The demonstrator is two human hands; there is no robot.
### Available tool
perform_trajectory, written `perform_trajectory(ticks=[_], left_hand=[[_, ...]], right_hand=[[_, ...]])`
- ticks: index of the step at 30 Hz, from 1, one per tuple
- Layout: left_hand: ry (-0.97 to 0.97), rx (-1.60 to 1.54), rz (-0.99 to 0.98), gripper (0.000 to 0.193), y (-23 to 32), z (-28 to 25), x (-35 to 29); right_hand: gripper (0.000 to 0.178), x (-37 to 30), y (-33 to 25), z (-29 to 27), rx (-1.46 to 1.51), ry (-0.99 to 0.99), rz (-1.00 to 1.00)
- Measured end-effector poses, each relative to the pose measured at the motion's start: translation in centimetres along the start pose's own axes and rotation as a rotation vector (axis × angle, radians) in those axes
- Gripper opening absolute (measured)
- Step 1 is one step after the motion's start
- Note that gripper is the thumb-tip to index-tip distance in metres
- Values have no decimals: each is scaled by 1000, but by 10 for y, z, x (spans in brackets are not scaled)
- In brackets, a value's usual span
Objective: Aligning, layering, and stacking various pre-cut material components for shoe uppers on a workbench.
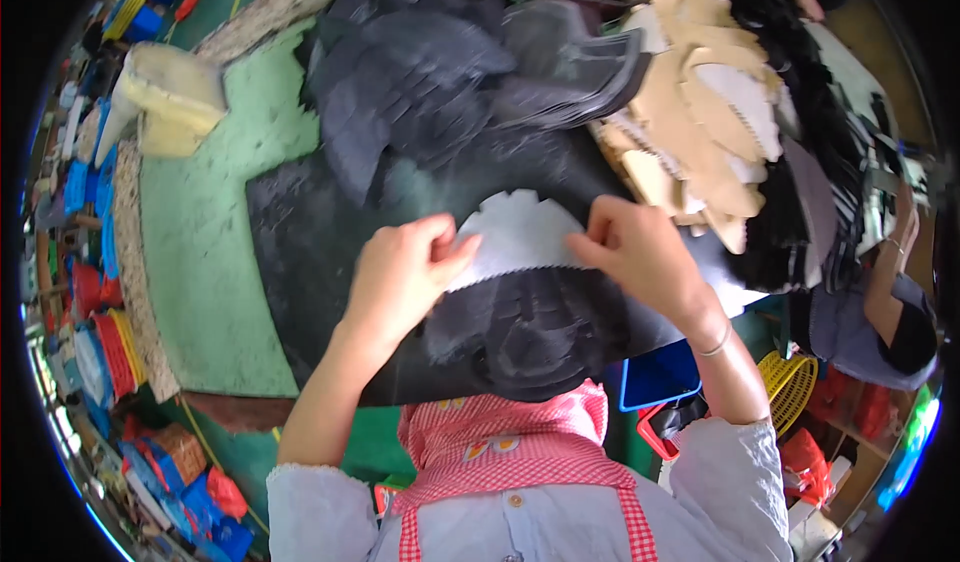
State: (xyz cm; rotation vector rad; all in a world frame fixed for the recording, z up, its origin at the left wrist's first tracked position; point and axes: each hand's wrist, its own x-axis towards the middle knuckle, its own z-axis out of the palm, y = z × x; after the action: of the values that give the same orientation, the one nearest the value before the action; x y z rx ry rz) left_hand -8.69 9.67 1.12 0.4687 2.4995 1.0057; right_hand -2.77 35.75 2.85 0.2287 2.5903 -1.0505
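A pale grey cut piece (pixel 525 230), curved and with toothed edges, is stretched between my two hands. My left hand (pixel 405 270) pinches its left end, and my right hand (pixel 645 254) pinches the right end between thumb and fingers. Just below it, on the black sheet (pixel 300 262) covering the table, lie several dark cut pieces (pixel 535 337). Beyond my hands rises a heap of dark grey cut pieces (pixel 410 72), with a neat stack of similar pieces (pixel 575 62) beside it. Tan and white toothed pieces (pixel 715 92) are piled to the right, beyond my right hand.
A green board (pixel 195 272) lies under the black sheet at the left, with a yellowish foot-shaped form (pixel 175 102) on it. A blue bin (pixel 660 377) and a yellow basket (pixel 788 387) stand below the table's right side. Another person's arm (pixel 890 272) shows at far right.
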Motion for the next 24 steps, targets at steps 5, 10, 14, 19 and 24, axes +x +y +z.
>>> perform_trajectory(ticks=[5,10,14,19,24], left_hand=[[424,260,501,33,10,-20,15],[347,379,537,54,-23,-39,63],[444,-319,296,37,-2,-50,46],[123,338,601,53,66,-20,-54],[-291,140,657,65,40,13,-77]], right_hand=[[44,1,7,-37,-343,266,-225],[28,46,92,-115,-510,969,-230],[28,54,145,-128,-564,866,-242],[13,55,137,-149,-537,958,60],[30,17,60,-131,325,631,-335]])
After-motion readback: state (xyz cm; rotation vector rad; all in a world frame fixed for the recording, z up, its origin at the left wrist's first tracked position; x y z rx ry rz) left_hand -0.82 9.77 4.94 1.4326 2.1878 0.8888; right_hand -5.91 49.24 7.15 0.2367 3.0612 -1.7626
